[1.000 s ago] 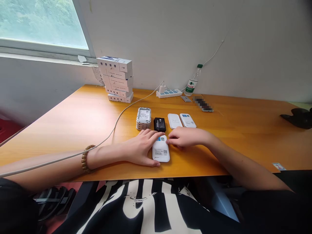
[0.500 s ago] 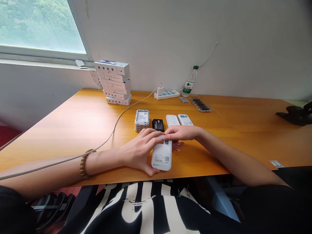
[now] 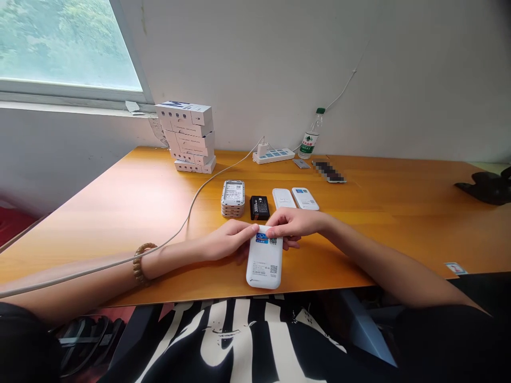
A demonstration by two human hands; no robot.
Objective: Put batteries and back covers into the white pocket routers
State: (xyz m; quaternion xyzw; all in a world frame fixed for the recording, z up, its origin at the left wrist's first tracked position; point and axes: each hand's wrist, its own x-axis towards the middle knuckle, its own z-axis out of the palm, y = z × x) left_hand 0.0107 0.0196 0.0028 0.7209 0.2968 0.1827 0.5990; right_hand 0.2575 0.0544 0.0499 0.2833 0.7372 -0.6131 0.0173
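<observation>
A white, rounded pocket-size device (image 3: 263, 260) is held between both hands over the table's front edge, its face with a blue sticker, printed text and QR codes turned up. My left hand (image 3: 228, 240) grips its upper left side, thumb on the top corner and the other fingers mostly hidden beneath. On the upper right, my right hand (image 3: 297, 222) presses its thumb near the QR code, fingers curled behind. Just beyond lie a black battery (image 3: 259, 207) marked 3000mAh, a stack of open white device bodies (image 3: 233, 199) and two white pieces, one plain (image 3: 283, 198) and one stickered (image 3: 305, 199).
Several white boxes (image 3: 187, 138) are stacked at the back left. A power strip (image 3: 273, 155), a water bottle (image 3: 310, 138) and a phone (image 3: 329, 172) sit along the wall. A white cable (image 3: 189, 213) runs across the table and over my left forearm.
My left hand has shifted from spanning the device's left side to gripping its upper left corner, baring the blue sticker. The device's near end has come slightly closer to me.
</observation>
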